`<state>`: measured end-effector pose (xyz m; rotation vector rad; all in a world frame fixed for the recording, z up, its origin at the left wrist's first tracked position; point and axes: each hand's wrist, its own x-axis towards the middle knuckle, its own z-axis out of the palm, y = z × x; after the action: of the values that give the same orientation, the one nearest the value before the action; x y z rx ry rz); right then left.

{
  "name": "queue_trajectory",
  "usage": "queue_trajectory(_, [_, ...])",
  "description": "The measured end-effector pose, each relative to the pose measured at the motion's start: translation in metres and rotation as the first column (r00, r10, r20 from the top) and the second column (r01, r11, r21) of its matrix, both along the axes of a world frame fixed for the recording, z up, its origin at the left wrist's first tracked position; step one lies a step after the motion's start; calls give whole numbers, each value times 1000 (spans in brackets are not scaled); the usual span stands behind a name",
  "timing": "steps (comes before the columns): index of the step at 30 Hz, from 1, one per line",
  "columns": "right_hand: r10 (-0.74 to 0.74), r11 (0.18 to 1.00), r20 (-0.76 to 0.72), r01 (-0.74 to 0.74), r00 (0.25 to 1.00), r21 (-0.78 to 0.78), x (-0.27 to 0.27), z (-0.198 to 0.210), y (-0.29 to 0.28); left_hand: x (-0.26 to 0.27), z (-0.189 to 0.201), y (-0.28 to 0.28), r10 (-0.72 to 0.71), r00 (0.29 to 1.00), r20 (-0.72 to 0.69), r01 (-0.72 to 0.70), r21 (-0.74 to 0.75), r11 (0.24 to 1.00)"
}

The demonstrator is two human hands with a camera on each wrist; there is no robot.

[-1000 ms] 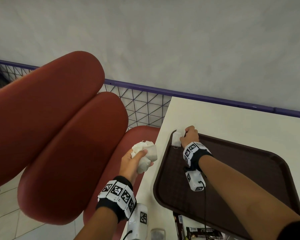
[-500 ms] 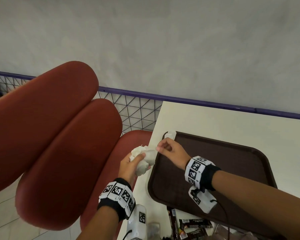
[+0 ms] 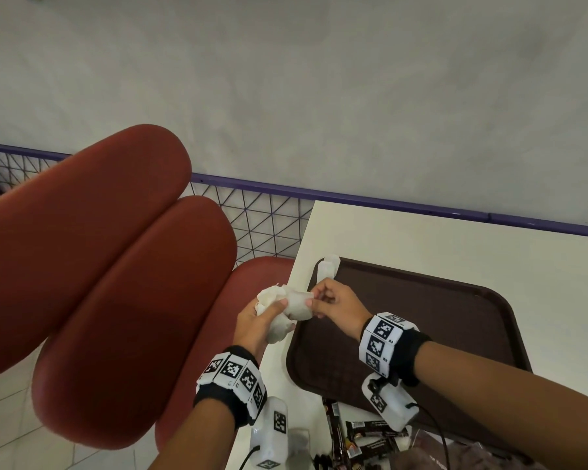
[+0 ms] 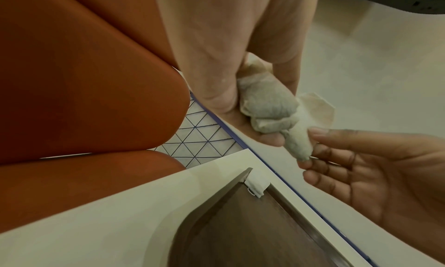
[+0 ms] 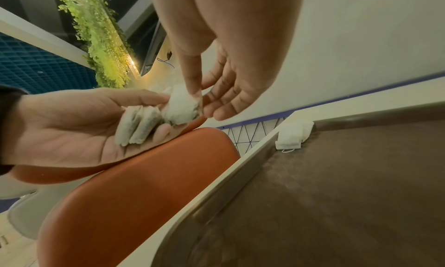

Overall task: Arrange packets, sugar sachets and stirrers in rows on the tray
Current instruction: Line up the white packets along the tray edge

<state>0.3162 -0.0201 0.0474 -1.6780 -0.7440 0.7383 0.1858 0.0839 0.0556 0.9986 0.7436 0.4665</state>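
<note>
My left hand [image 3: 269,312] is raised beside the table's left edge and grips a bundle of white packets [image 3: 274,296], soft paper pouches. My right hand [image 3: 311,298] pinches the end of one packet [image 3: 299,308] of that bundle between thumb and forefinger. In the right wrist view the pinched packet [image 5: 183,109] stands up from the others [image 5: 137,126] lying across the left palm. One more white packet [image 3: 326,268] lies on the far left corner of the dark brown tray [image 3: 421,334], partly over its rim.
The tray lies on a cream table [image 3: 455,239] against a grey wall. Red seat cushions [image 3: 99,266] and a purple-railed mesh [image 3: 262,218] are to the left. Dark brown sachets [image 3: 364,435] lie at the table's near edge, below the tray.
My right hand let go of a packet at the tray's far left corner, drew back to my left hand, and now pinches another packet from the bundle.
</note>
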Motion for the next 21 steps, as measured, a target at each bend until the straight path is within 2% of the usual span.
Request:
queue_trajectory(4, [-105,994,-5,105,994,9,6,-2,-5,-1,-2,4,-1,1000,16,2,-40,999])
queue_trajectory(7, [-273,958,117,281,955,-57,24,-14,-9,-4,-6,9,10,1000,-13,-11,-70,997])
queue_trajectory(10, [-357,914,207,386,911,-124,43,-22,-10,-7,-11,16,22,998,-53,-26,-76,997])
queue_trajectory(17, [-318,903,266,376,910,-206,73,-33,13,-8,-20,28,54,996,-72,-58,-54,997])
queue_trajectory(21, [-298,907,213,345,931,-239,81,-45,31,-7,-22,32,68,996,-59,-71,-40,997])
